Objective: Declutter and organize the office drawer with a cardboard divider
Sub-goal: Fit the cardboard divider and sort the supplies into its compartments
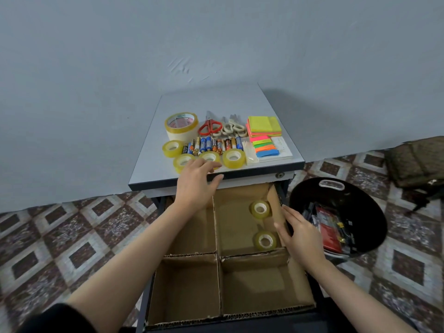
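Drawer (240,323) out wide beneath the bench (216,102), fitted with a cardboard divider (217,236) splitting it into four compartments. In the far right compartment, two small tape rolls (260,209), lying flat, one behind the other, not touching.

Right hand (298,233) down at that same compartment, fingers (288,216) straight and together, pressed flat against its right cardboard wall, gripping nothing.

Left hand (195,181) up over the bench's near edge, fingers (204,164) stretched and spread, holding nothing. Tips right over one of four more small rolls (233,157) along the front of the bench; touching or just hovering, hard to say.

Behind those, a row of batteries (213,145) packed side by side. Further back, a large tape roll (181,126) at the left, red scissors (210,127) just beside it, white scissors (231,129) next along. At the right, a stack of neon sticky notes (263,126), with coloured index flags (264,146) in front.

Off to the right on the patterned floor (72,236), a black bin (360,203) with a white handle, stuffed with clutter, just beside the drawer.
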Demonstrator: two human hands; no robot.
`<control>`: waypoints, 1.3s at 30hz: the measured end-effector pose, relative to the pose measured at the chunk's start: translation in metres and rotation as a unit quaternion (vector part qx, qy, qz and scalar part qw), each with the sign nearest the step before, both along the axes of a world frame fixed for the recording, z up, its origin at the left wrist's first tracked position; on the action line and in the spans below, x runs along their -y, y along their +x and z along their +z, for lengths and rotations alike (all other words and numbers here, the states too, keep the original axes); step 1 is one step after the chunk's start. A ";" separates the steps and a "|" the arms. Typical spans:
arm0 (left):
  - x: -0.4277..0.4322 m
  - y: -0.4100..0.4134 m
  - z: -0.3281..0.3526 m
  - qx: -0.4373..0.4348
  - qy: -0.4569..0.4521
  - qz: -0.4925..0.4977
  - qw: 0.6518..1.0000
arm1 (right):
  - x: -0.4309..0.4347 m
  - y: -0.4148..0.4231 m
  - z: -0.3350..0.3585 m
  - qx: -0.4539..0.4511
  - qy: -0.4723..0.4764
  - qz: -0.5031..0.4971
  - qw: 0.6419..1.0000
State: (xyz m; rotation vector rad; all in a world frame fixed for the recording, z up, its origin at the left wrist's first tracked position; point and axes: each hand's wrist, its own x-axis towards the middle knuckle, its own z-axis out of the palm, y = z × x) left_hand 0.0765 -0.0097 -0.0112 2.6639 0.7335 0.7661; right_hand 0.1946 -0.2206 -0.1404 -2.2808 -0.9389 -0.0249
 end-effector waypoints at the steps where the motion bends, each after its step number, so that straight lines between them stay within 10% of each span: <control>1: 0.000 0.008 0.003 -0.009 0.017 -0.006 1.000 | 0.000 0.000 0.000 -0.001 0.004 -0.001 1.000; 19: -0.005 0.010 -0.007 -0.045 0.069 0.106 0.991 | 0.000 0.002 -0.001 -0.011 -0.008 0.000 1.000; 39: 0.038 -0.015 -0.056 -0.104 -0.041 -0.073 0.991 | 0.000 0.001 0.003 -0.013 -0.018 0.001 1.000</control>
